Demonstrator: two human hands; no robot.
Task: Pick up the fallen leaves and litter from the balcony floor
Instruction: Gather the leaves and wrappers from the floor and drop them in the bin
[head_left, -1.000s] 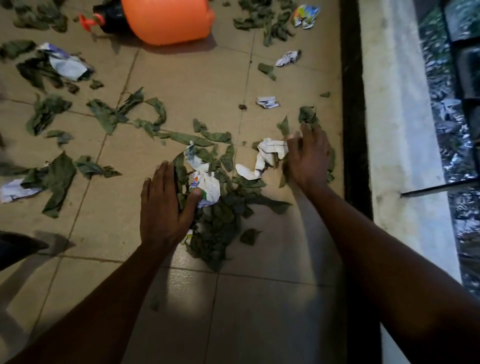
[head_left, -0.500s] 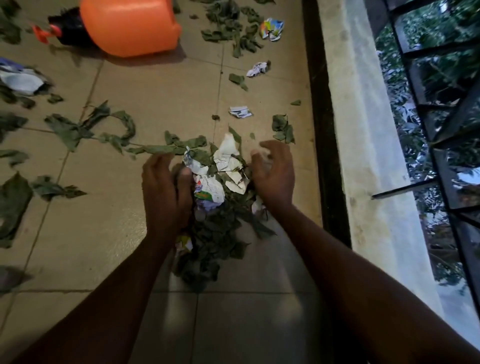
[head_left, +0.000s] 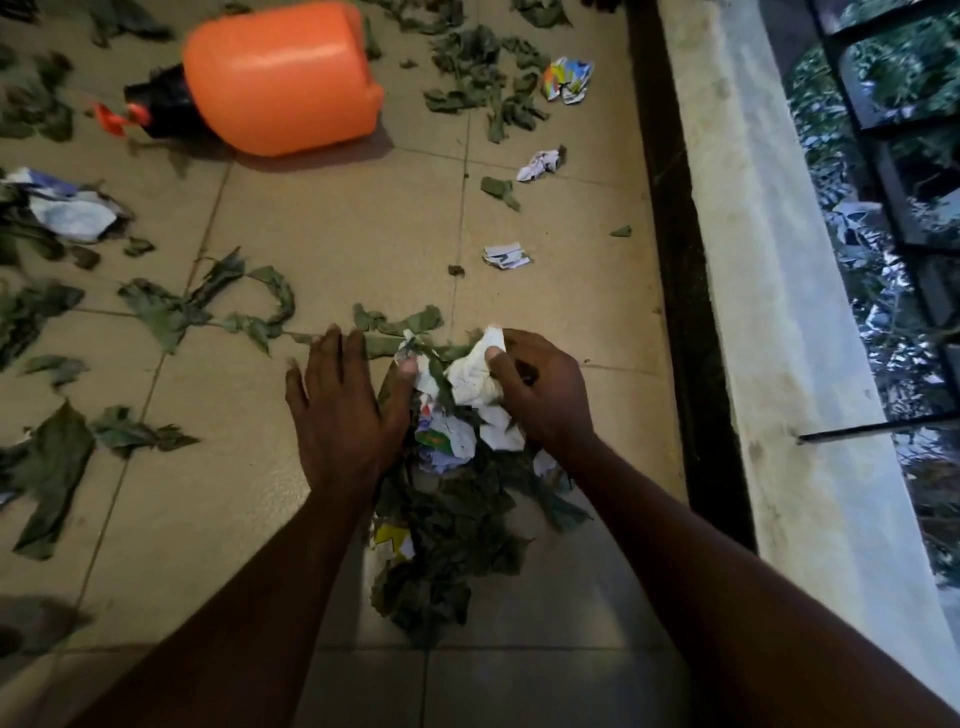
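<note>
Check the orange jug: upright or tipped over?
Tipped over. The orange jug lies on its side on the floor tiles, with its black neck pointing sideways to the left.

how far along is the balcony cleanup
Done: one pile of leaves and paper is gathered. In hand: left hand presses its side, right hand grips white paper on top. Left: scattered leaves and paper scraps lie beyond it.

I can't see the fingertips of the right hand (head_left: 545, 395) behind the paper (head_left: 475, 374), nor what lies under the pile (head_left: 452, 519); leaves (head_left: 47, 478) run off the left edge, both forearms (head_left: 727, 597) off the bottom, and the wrapper (head_left: 566, 78) print is too small to read.
</note>
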